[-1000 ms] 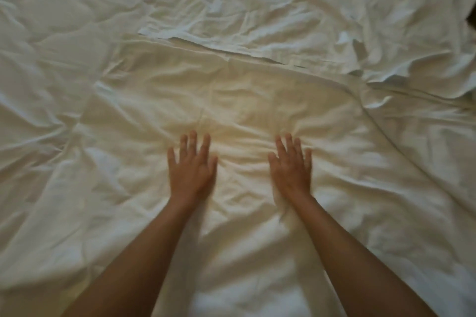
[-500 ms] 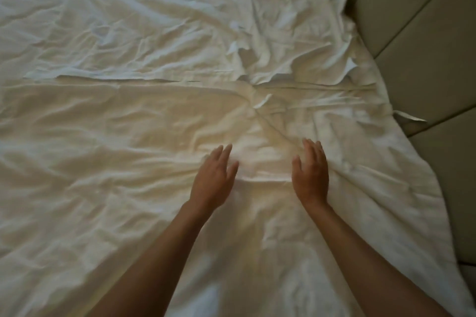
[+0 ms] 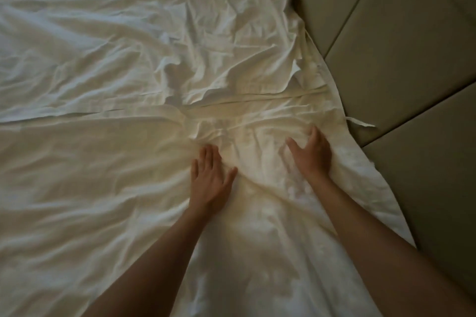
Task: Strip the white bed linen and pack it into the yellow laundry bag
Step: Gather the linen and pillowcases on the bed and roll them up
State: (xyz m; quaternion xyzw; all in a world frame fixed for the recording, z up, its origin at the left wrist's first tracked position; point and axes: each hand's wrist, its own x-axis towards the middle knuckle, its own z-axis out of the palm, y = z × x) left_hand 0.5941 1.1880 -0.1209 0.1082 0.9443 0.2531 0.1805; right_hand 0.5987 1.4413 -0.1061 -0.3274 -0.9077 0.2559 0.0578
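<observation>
The white sheet (image 3: 108,188) is spread, crumpled, under and ahead of both hands. The left hand (image 3: 210,179) is laid flat on it, fingers straight and close together. The right hand (image 3: 311,154) is curved over a raised fold, thumb spread; whether cloth is pinched cannot be told. The fabric is judged soft, light and limp; it is best gathered at the hem just beyond the fingertips.

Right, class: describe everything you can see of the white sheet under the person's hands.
The sheet is white, thin, creased cloth, spread loosely across the bed. Another rumpled layer overlaps its far edge. Its right edge lies against the padded panels, where a small tab sticks out. The left hand presses flat on it; the right hand curls into a raised fold near that edge.
</observation>
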